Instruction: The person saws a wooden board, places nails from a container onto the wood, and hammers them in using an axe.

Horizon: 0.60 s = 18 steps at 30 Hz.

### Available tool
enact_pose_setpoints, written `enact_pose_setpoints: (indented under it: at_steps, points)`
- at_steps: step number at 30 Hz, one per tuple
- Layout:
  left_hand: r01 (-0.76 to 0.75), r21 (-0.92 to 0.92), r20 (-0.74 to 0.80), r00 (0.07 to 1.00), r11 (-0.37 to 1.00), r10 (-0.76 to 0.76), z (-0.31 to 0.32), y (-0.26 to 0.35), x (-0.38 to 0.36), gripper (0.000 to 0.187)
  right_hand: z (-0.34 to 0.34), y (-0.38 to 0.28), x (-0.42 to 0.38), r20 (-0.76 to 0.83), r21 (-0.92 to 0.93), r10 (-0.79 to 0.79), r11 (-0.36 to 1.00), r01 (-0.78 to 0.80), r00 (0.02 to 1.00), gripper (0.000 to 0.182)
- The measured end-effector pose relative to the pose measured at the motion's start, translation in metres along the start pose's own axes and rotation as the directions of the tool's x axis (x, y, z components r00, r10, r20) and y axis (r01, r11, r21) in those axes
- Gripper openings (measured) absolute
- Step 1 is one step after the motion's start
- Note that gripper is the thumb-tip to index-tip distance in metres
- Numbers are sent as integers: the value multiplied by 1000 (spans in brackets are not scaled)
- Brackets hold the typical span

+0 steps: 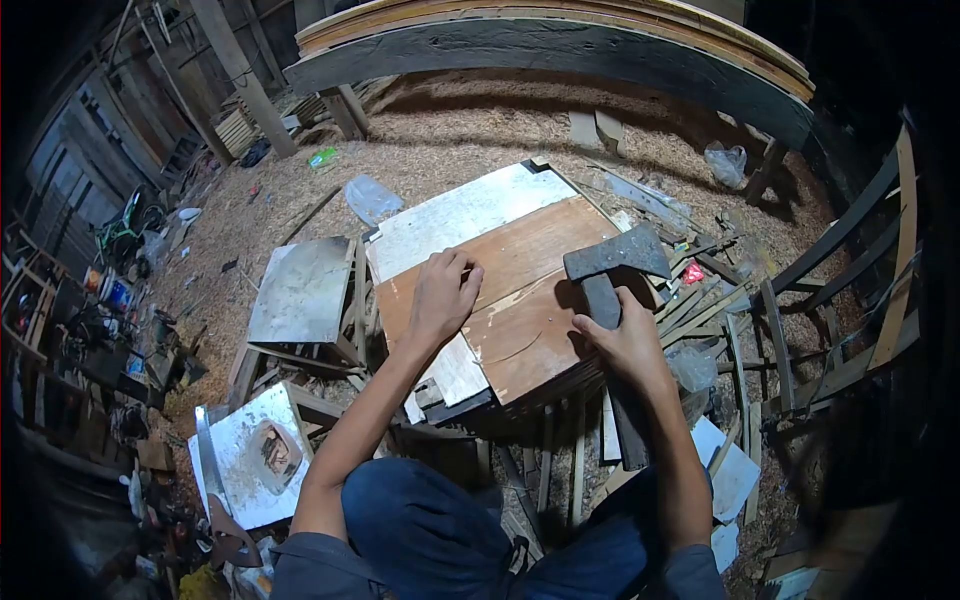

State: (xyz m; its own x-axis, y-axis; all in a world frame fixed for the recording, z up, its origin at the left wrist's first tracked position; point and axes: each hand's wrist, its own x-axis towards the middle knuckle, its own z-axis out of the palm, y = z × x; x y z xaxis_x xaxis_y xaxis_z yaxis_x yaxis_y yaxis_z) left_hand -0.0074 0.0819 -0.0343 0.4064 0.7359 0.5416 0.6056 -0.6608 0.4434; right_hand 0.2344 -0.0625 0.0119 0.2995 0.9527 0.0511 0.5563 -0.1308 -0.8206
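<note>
My right hand is wrapped round the dark handle of an axe, close below its grey metal head. The head is raised over the right side of a low wooden worktop, and the handle runs back beside my forearm. My left hand lies on a brown wooden panel with its fingers loosely bent and nothing visible in them. White boards flank the brown panels on the worktop. Two brown pieces meet along a rough, splintered seam near my left hand.
To the left stand a small white-topped stool and another white board bearing a handsaw and a plastic container. Scrap wood strips pile up at right. A long bench crosses the back over a shavings-covered floor.
</note>
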Motion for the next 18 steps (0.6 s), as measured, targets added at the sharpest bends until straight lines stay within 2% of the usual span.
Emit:
enact_pose_setpoints:
  at_steps: [5,8,9,12,13,14,16,18]
  points:
    - [0,-7,54,999,1000,0,-5,-2,-2,18,-1,-3,-1,3,-8,10,1000,-10,1000,52]
    - [-41,-191,175,982,981,76,-15,-13,-3,20,1,0,0,-9,-30,-13,999,13,1000,54]
    - [112,-262,332,943,959,-19,-22,-13,-2,24,1,0,0,-7,-34,-7,999,6,1000,54]
    - [128,-297,502,864,946,40,-45,30,-8,27,1,-1,1,-6,-45,12,999,-12,1000,55]
    - [111,-357,535,838,927,106,-45,42,-11,28,1,-1,1,-8,-47,17,999,-17,1000,56]
    - [-29,-332,516,831,943,208,-48,56,-13,28,2,-1,1,-9,-49,20,999,-20,1000,56]
    - [-179,-224,486,831,958,269,-46,68,-21,27,3,0,1,-16,-42,17,999,-17,1000,57]
    - [-131,-235,508,829,963,237,-44,68,-24,24,2,-1,1,-7,-45,38,998,-38,999,57]
